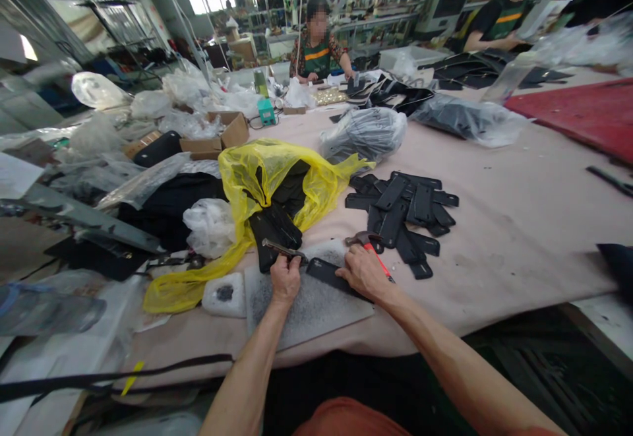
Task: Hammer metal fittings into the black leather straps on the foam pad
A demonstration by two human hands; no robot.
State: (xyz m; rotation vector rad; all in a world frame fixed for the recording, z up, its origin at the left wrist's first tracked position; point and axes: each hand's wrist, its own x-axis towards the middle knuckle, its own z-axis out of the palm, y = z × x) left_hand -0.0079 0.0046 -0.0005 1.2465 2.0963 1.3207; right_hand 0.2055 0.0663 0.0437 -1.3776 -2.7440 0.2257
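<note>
My left hand (pixel 285 279) is closed around a slim metal tool, perhaps a punch (pixel 283 249), which lies tilted across the fingertips. Just right of it, a flat black padded piece (pixel 329 274) with rounded corners rests on a speckled pale board (pixel 306 314). My right hand (pixel 364 271) is closed by the claw hammer (pixel 380 261), whose red handle runs along the hand's far side. The thumb of that hand presses on the black piece; its other fingers are partly hidden. Beyond it lies a loose heap of similar black pieces (pixel 395 215).
A yellow plastic bag (pixel 237 172) with more black pieces opens behind my left hand. A white block (pixel 223 294) stands left of the board. Clear-wrapped bundles (pixel 366 134) and a red board (pixel 583 116) lie farther back. One co-worker (pixel 316 47) sits across the table, another at far right.
</note>
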